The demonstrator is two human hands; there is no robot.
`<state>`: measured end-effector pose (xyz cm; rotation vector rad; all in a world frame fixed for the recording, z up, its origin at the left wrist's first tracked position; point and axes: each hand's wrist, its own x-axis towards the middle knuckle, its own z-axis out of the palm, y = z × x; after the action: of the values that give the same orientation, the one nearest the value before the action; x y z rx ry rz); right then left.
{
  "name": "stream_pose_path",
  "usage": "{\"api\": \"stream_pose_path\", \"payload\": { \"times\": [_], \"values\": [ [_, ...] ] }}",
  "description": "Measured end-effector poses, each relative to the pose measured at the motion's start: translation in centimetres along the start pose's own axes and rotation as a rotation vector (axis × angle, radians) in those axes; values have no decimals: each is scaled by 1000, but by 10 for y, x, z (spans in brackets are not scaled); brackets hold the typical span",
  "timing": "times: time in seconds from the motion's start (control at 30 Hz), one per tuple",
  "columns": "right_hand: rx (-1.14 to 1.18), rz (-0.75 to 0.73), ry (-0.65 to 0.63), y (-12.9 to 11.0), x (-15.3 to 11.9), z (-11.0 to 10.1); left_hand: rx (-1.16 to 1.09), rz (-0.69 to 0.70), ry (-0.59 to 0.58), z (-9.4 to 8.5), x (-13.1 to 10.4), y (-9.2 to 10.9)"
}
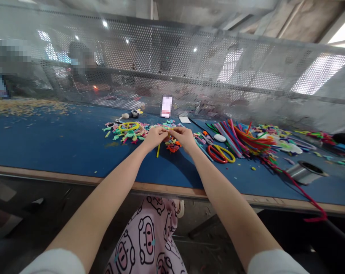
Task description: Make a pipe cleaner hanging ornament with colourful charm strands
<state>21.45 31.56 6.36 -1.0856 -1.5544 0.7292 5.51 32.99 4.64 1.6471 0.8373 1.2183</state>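
My left hand (155,137) and my right hand (184,137) meet above the middle of the blue table, fingertips pinched close together. What they hold between them is too small to make out. Below the left hand is a short yellow fuzzy stick (158,151); whether it is held or lies on the table I cannot tell. Orange and red fuzzy pieces (173,147) lie under the fingertips. Left of the hands spreads a heap of small pastel fuzzy shapes (129,134). Scissors (217,154) with red and yellow handles rest right of my right hand.
Bundles of coloured pipe cleaners (246,137) lie to the right, near a white oval object (219,138) and a metal wire spool (305,172). A lit phone (166,106) leans against the perforated metal screen (172,64). Beige scraps (26,107) cover the far left.
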Motion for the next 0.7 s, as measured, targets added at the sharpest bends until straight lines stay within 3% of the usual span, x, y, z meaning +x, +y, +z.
{"api": "stream_pose_path", "payload": {
  "times": [0.13, 0.43, 0.7],
  "values": [
    [-4, -17, 29, 0, -1, 0, -47, -60, -5, 0, 4, -5],
    [47, 46, 53, -1, -1, 2, 145, 22, 23, -1, 1, -1],
    [181, 66, 64, -3, -2, 4, -77, -161, -40, 1, -1, 9]
  ]
}}
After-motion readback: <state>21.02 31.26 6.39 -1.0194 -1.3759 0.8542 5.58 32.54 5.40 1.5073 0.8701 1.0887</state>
